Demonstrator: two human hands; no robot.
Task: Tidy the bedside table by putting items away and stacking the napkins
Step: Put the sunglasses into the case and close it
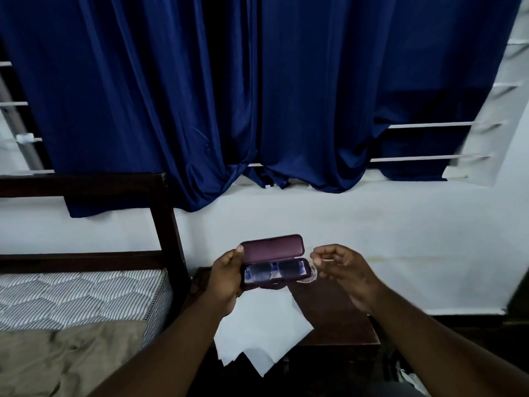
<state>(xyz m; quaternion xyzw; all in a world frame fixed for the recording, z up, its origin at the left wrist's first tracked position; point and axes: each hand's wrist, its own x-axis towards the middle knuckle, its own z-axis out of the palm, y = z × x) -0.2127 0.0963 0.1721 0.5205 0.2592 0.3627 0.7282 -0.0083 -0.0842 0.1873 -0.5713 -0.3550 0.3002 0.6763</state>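
Head view: left grip [226,279] around open maroon glasses case [273,249]; right grip [340,267] curled, hold unclear.

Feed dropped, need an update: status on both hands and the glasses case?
Left hand grips open glasses case, glasses inside. Right hand curled beside it, hold unclear. Napkins unstacked on bedside table.

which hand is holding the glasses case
The left hand grips the open glasses case by its left end; the right hand sits beside the right end, fingers curled, not wrapped around it.
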